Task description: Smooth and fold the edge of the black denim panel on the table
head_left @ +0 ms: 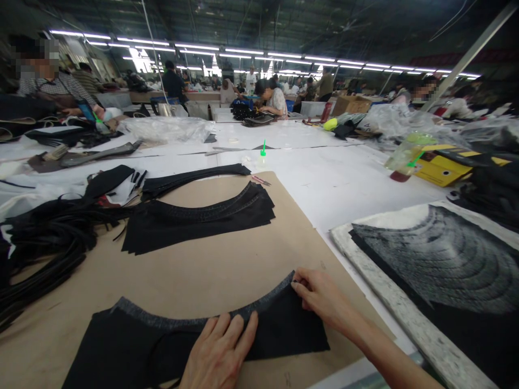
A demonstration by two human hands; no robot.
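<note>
A black fabric piece point(133, 340) with a curved, greyish upper edge lies on the brown paper in front of me. My left hand point(221, 351) rests flat on its middle, fingers stretched toward the curved edge. At the upper right corner of this piece, my right hand point(318, 294) is closed in a pinch on the edge. A thin dark strip point(156, 346) seems to loop across the fabric left of my left hand; its end is hidden. Beyond lies a stack of similar black pieces point(194, 227), with narrow curved black pieces point(194, 179) behind it.
Black strips point(52, 243) are heaped at left. Small red snips point(260, 180) and a green-tipped bottle point(263, 156) lie beyond the stacks. On the right, a white board point(344, 237) bears fanned black pieces point(441, 259). A yellow box point(444, 168) stands behind. People work farther back.
</note>
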